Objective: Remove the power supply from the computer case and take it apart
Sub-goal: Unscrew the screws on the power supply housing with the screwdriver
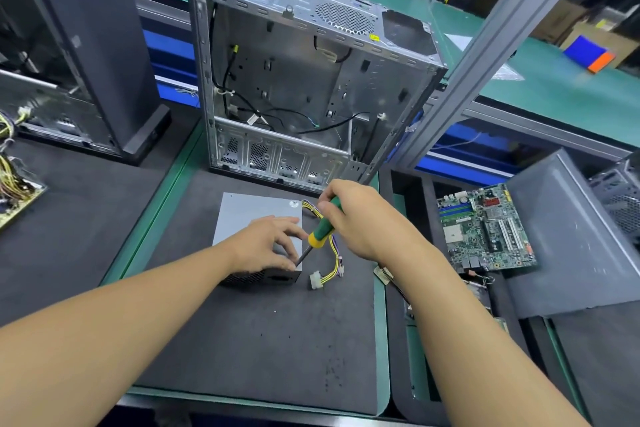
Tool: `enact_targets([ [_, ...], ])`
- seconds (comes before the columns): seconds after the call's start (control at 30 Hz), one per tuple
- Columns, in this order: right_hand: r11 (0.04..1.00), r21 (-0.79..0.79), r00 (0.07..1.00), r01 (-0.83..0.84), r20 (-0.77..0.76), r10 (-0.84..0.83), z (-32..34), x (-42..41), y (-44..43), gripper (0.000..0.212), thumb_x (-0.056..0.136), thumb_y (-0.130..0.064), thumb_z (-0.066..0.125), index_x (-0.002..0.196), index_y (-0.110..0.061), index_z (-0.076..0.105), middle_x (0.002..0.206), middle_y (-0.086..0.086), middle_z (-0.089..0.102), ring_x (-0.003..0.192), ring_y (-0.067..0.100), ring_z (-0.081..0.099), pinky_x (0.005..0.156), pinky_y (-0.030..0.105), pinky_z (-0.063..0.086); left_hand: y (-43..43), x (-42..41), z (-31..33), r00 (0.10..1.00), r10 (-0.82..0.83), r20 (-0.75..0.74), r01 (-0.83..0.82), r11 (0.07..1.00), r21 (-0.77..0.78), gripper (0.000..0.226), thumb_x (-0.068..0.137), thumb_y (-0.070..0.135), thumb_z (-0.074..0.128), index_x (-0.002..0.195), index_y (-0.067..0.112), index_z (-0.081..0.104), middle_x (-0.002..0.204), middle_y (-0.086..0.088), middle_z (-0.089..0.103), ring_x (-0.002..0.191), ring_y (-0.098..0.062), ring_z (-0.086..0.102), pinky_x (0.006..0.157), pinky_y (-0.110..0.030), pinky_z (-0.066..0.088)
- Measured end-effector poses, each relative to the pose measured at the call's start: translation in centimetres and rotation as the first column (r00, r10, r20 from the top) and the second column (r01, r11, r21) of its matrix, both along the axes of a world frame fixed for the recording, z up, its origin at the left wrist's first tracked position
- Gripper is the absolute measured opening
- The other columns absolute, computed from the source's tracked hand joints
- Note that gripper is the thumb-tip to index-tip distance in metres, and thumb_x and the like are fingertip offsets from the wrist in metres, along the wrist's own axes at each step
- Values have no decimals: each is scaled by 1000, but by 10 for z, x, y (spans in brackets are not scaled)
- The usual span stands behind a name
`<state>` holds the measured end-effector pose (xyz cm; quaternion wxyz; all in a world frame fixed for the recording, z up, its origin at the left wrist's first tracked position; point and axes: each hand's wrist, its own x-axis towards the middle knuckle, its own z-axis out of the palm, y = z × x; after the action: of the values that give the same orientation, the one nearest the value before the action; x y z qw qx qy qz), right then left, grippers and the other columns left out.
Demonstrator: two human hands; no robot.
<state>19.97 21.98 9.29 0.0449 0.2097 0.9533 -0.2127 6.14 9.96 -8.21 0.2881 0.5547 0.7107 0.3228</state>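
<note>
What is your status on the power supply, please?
Left hand presses power supply, out of case. Right hand grips screwdriver, tip at its corner. Nothing blocking.

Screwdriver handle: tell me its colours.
The screwdriver handle is green with a yellow collar, seen in the head view.

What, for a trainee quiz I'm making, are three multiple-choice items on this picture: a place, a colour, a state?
1. Where does the power supply lie?
A on the green belt
B on the dark mat in front of the computer case
C on the motherboard

2. What colours has the screwdriver handle?
A red and black
B all blue
C green and yellow

3. What is the right hand doing?
A holding the screwdriver
B lying flat on the dark mat
C pulling a cable

Answers:
1 B, the grey box sits on the mat, outside the open case.
2 C, the handle is green with a yellow collar.
3 A, its fingers curl round the handle.
</note>
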Motion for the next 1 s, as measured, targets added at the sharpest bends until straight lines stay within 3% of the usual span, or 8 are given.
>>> enact_targets([
  [0.2,1000,-6,1000,22,8,-22,-2,-1,-6,19,101,-35,47,104,-19,57,101,-1,56,86,21,52,66,31,35,0,0,-1,1000,-4,-21,4,1000,4,3,81,24,80,82,22,78,128,21,52,135,1,31,118,-43,20],
  [0.33,995,84,997,59,35,-62,-4,-4,-10,34,98,-47,50,103,-13,54,81,0,45,77,29,51,59,32,34,0,0,-1,999,-8,-41,9,1000,9,5,81,23,80,84,18,79,128,19,52,137,-2,33,117,-44,21],
  [0.5,985,170,993,29,106,-47,0,-7,-9,47,92,-60,51,79,-16,40,72,0,39,57,17,38,46,30,25,-3,1,-3,997,-21,-69,21,1000,-12,2,85,23,76,85,22,74,125,32,46,122,27,19,119,-41,13],
  [0.57,987,150,989,-51,143,29,3,-5,-9,41,93,-55,53,92,-15,46,80,1,48,64,19,47,49,30,31,-4,0,-2,995,-46,-85,44,999,-27,7,83,28,77,82,30,71,125,34,45,127,25,21,120,-39,7],
  [0.63,985,92,980,-144,153,129,3,-3,-11,28,96,-42,54,105,-16,51,100,3,55,85,24,55,64,35,44,-3,-1,0,994,-69,-89,67,997,-33,17,79,33,80,76,41,65,127,32,47,133,10,31,120,-38,6],
  [0.73,968,43,961,-248,136,240,5,-3,-15,17,97,-29,56,110,-18,53,113,2,53,101,23,52,85,38,45,-4,-1,0,995,-53,-87,54,999,1,23,78,30,82,73,42,63,110,48,47,122,6,39,116,-44,19],
  [0.87,953,7,938,-303,181,297,10,-4,-8,13,96,-22,58,109,-22,56,114,-2,51,104,18,48,87,34,42,-4,0,-1,997,-45,-69,47,999,27,22,78,30,82,73,41,64,106,55,44,110,24,31,111,-44,24],
  [1.0,969,21,954,-246,183,238,12,-5,-2,16,95,-34,58,108,-24,56,105,-1,56,96,19,52,81,36,47,-3,-1,-1,998,-45,-44,46,999,9,21,79,30,81,73,43,65,125,37,49,114,29,27,116,-39,19],
])
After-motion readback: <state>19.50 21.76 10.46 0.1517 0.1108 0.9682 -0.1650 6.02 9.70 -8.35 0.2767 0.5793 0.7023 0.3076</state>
